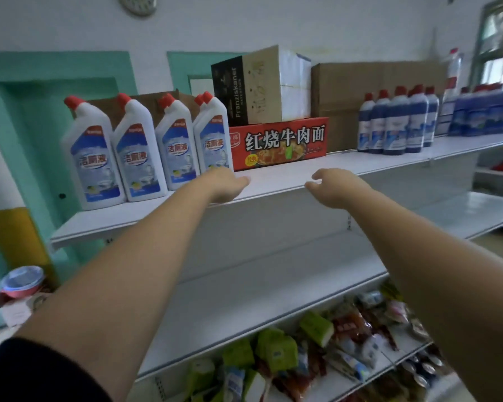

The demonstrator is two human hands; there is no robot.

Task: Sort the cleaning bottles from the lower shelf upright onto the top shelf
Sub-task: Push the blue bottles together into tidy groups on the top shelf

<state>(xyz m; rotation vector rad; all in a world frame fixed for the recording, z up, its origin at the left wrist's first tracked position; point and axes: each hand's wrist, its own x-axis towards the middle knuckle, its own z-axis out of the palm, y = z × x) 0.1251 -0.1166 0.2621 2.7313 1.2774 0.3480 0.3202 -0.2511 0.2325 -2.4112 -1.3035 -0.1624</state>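
we find left hand [227,185] and right hand [336,189] empty, fingers loose, at the top shelf [279,176] edge; we advise squaring the nearest white bottle [214,140] gently, base flat.

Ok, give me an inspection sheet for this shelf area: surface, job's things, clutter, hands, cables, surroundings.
Surface: white top shelf, stocked along its back.
Job's things: white red-capped cleaning bottles, upright in a row at the left end.
Clutter: red noodle box, black-and-tan carton on it, brown cardboard box, dark blue red-capped bottles; green snack packets on the lowest shelf.
Hands: left hand and right hand at the shelf's front edge, both holding nothing.
Cables: nothing seen.
Surroundings: white wall, teal door frame, window at right.
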